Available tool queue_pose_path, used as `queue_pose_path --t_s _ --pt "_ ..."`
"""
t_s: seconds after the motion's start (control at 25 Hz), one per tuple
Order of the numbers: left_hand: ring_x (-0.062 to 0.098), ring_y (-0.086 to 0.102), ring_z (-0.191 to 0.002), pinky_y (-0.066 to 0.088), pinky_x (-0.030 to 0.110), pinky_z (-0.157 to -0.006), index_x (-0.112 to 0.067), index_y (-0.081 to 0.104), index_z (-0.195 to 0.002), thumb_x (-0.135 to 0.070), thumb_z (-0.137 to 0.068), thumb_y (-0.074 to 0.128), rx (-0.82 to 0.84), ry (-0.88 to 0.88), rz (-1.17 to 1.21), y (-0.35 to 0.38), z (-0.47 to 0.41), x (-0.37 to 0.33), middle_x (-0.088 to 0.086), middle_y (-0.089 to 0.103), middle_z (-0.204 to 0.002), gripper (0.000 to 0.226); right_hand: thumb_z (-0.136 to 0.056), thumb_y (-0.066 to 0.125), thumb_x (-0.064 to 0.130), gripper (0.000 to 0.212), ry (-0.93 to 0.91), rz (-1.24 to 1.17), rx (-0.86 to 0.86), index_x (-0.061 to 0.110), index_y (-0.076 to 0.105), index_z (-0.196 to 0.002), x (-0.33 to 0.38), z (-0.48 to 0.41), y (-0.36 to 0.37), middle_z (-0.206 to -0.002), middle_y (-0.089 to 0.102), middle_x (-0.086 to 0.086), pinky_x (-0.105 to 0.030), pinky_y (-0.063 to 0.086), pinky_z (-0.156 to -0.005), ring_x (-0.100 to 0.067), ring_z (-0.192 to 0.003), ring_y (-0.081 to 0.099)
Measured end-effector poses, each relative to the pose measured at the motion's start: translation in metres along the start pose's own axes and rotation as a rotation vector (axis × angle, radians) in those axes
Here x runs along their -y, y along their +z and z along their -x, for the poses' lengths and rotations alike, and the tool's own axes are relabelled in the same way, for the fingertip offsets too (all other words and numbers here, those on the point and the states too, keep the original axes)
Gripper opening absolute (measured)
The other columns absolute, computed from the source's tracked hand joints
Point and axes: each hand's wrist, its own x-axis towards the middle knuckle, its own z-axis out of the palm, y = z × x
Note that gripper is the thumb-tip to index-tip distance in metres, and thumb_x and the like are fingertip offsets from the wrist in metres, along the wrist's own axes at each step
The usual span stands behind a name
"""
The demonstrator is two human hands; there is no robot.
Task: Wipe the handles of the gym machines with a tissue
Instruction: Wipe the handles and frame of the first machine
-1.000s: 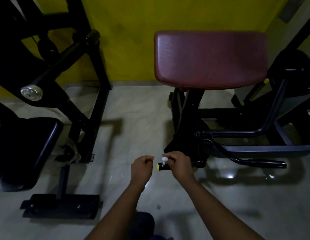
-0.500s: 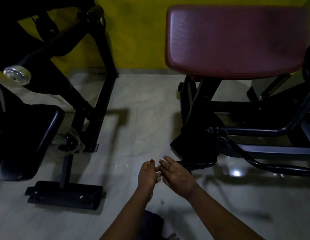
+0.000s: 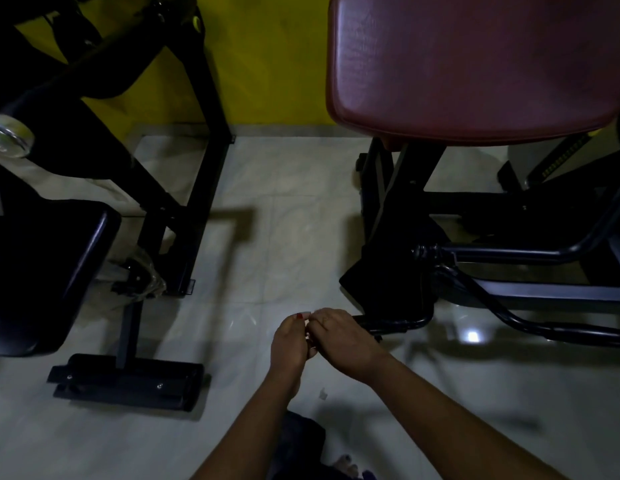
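Note:
My left hand (image 3: 289, 341) and my right hand (image 3: 341, 337) meet low over the floor, fingers curled, fingertips touching. A pale sliver of tissue (image 3: 306, 315) shows pinched between them; the rest of it is hidden. My right hand lies over the near end of a black machine handle (image 3: 388, 322), which runs right to a curved bar. The handle's end cap is hidden under the hands. My left hand is just left of the handle end.
A maroon pad (image 3: 474, 64) on a black frame stands above the handle. A second low handle (image 3: 578, 332) lies at the right. At the left are a black seat (image 3: 42, 271), a chrome bar end (image 3: 9, 135) and a floor foot (image 3: 128, 379). A tissue scrap (image 3: 323, 393) lies on the floor.
My left hand has moved right to meet my right hand at the handle end. The yellow end cap and the tissue wad, visible before, are now covered. The view has moved closer.

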Motion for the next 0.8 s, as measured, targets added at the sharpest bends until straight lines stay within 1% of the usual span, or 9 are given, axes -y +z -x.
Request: queue_pose_path --t_s 0.12,0.24,0.32,0.44,0.52,0.6,0.68,0.72,0.8 --pt "0.023 0.070 -0.086 0.056 0.038 -0.084 -0.013 0.069 -0.097 -0.023 -0.100 0.047 0.014 -0.011 0.058 0.001 0.003 -0.005 0.009 0.073 -0.092 0.025 -0.086 0.043 0.012 0.032 0.109 -0.126 -0.181 0.013 0.059 -0.113 0.005 0.011 -0.002 -0.112 0.066 -0.006 -0.031 0.043 -0.097 -0.019 -0.109 0.057" --pt "0.021 0.071 -0.089 0.056 0.038 -0.086 -0.018 0.074 -0.090 -0.019 -0.096 0.053 0.072 0.028 0.013 0.004 0.009 -0.006 0.002 0.075 -0.085 0.021 -0.090 0.044 0.012 0.034 0.207 -0.082 -0.301 0.016 0.058 -0.121 0.000 0.031 -0.005 -0.119 0.064 -0.003 -0.033 0.042 -0.100 -0.022 -0.117 0.054" --pt "0.016 0.069 -0.092 0.056 0.038 -0.087 -0.029 0.075 -0.086 -0.018 -0.095 0.054 0.051 0.137 -0.070 0.005 0.013 -0.003 -0.007 0.075 -0.086 0.025 -0.092 0.044 0.013 0.036 0.296 -0.117 -0.345 0.015 0.063 -0.122 0.006 0.040 -0.005 -0.119 0.064 -0.002 -0.035 0.045 -0.100 -0.023 -0.116 0.055" --pt "-0.002 0.062 -0.098 0.049 0.017 -0.087 -0.043 0.070 -0.097 -0.008 -0.092 0.056 0.050 0.421 -0.307 0.005 0.018 -0.001 -0.017 0.070 -0.102 0.037 -0.096 0.050 0.015 0.025 0.515 -0.348 -0.459 0.015 0.068 -0.112 0.025 0.040 -0.019 -0.112 0.067 0.005 -0.017 0.041 -0.098 -0.010 -0.108 0.056" --pt "-0.014 0.055 -0.102 0.042 0.003 -0.085 -0.041 0.064 -0.111 -0.005 -0.090 0.062 0.100 0.593 -0.403 0.004 0.023 -0.004 -0.022 0.063 -0.112 0.041 -0.100 0.048 0.018 0.021 0.697 -0.609 -0.461 0.021 0.067 -0.109 0.032 0.036 -0.033 -0.108 0.068 0.011 -0.018 0.046 -0.092 -0.004 -0.103 0.060" --pt "-0.016 0.053 -0.105 0.046 0.008 -0.086 -0.036 0.063 -0.117 -0.010 -0.088 0.067 0.166 0.701 -0.433 0.001 0.024 -0.008 -0.026 0.062 -0.114 0.039 -0.103 0.043 0.018 0.024 0.799 -0.956 -0.442 0.023 0.066 -0.104 0.034 0.032 -0.044 -0.102 0.070 0.009 -0.025 0.051 -0.087 -0.008 -0.099 0.065" --pt "-0.009 0.060 -0.094 0.052 0.020 -0.080 -0.039 0.068 -0.101 -0.015 -0.086 0.071 0.219 0.670 -0.459 -0.003 0.025 -0.013 -0.026 0.069 -0.097 0.028 -0.103 0.040 0.014 0.026 0.884 -1.242 -0.532 0.020 0.066 -0.103 0.034 0.026 -0.053 -0.098 0.072 0.001 -0.028 0.052 -0.083 -0.015 -0.095 0.067" --pt "-0.005 0.063 -0.085 0.053 0.023 -0.076 -0.038 0.070 -0.092 -0.017 -0.085 0.073 0.219 0.625 -0.469 -0.006 0.025 -0.015 -0.022 0.071 -0.088 0.022 -0.103 0.040 0.015 0.026 0.923 -1.319 -0.598 0.020 0.066 -0.106 0.033 0.025 -0.056 -0.099 0.072 -0.001 -0.028 0.053 -0.082 -0.017 -0.094 0.067" --pt "0.010 0.068 -0.075 0.055 0.029 -0.071 -0.029 0.073 -0.088 -0.018 -0.084 0.073 0.177 0.538 -0.396 -0.010 0.025 -0.016 -0.009 0.073 -0.079 0.012 -0.101 0.045 0.018 0.023 0.949 -1.324 -0.669 0.023 0.063 -0.113 0.030 0.028 -0.058 -0.104 0.070 0.001 -0.028 0.053 -0.083 -0.014 -0.097 0.067"
